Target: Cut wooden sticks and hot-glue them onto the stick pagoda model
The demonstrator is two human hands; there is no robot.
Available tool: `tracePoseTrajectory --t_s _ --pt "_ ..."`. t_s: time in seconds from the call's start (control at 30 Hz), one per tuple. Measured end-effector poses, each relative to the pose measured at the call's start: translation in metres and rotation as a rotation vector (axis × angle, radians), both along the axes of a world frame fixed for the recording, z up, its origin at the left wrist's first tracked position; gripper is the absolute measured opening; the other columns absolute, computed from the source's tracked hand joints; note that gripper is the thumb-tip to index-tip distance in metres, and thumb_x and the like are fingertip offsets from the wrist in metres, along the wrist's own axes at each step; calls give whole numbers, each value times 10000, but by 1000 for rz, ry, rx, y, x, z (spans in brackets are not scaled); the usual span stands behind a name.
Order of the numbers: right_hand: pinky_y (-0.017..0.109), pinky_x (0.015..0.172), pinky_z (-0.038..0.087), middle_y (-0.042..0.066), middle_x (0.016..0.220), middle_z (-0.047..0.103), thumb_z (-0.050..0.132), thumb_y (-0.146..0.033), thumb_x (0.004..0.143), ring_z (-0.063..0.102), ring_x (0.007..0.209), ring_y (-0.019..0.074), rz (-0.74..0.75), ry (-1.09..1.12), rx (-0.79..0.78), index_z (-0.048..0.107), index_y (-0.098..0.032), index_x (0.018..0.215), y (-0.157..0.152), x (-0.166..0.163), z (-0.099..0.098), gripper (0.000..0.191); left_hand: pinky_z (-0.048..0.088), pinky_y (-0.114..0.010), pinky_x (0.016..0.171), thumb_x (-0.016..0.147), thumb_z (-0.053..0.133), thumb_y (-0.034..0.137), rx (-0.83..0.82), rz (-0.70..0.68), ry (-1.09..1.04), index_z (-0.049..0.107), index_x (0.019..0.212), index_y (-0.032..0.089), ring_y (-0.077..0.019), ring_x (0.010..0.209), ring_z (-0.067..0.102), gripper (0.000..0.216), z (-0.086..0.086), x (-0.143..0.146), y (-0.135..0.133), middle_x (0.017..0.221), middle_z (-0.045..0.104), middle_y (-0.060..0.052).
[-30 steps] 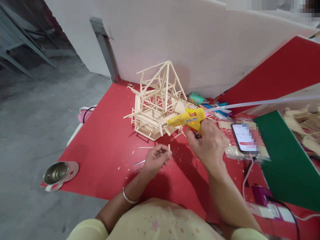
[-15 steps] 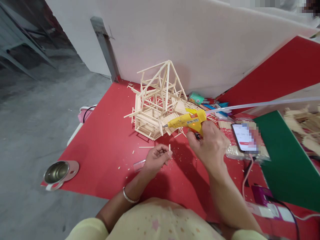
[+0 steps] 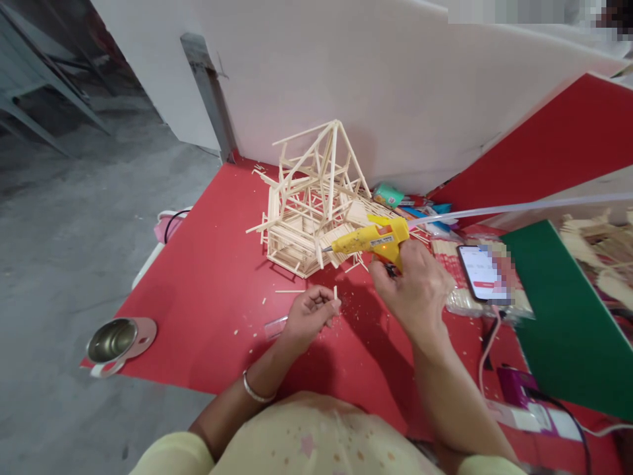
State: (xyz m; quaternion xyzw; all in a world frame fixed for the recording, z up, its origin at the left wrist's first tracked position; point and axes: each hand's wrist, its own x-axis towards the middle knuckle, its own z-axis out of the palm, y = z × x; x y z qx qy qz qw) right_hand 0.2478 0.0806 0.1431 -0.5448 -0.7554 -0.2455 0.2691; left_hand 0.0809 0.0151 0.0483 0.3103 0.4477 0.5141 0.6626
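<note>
A yellow hot glue gun [image 3: 370, 239] with a long clear glue stick [image 3: 519, 207] in its back is gripped in my right hand [image 3: 418, 287]. Its nozzle points left and meets, or lies just in front of, a model [image 3: 297, 244] built of thin wooden sticks; I cannot tell which. My left hand [image 3: 311, 316] is closed, pinching a short piece of wooden stick [image 3: 335, 292] upright between thumb and finger, in front of the model. A loose stick [image 3: 289, 291] and a small clear plastic piece [image 3: 275, 328] lie beside that hand.
On the red table [image 3: 198, 297] a pink mug [image 3: 121, 343] stands at the left edge. To the right lie a phone [image 3: 482, 272] on bagged sticks, a charging cable [image 3: 487, 349], a green board [image 3: 568, 316] and a power strip [image 3: 539, 415]. A white wall [image 3: 346, 72] rises behind.
Almost nothing differs. Both hands, the glue gun and the short stick stay where they were; the view has shifted very slightly.
</note>
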Motion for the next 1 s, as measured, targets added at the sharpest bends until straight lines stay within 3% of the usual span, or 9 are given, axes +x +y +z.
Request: tracePoseTrajectory --t_s 1.0 --pt "303 595 321 44 812 659 576 -381 880 566 688 188 -43 -3 -5 624 -183 1008 -2 8 -6 240 349 -175 404 709 822 490 -28 11 1 605 772 169 -55 399 467 393 -3 1 0 559 600 29"
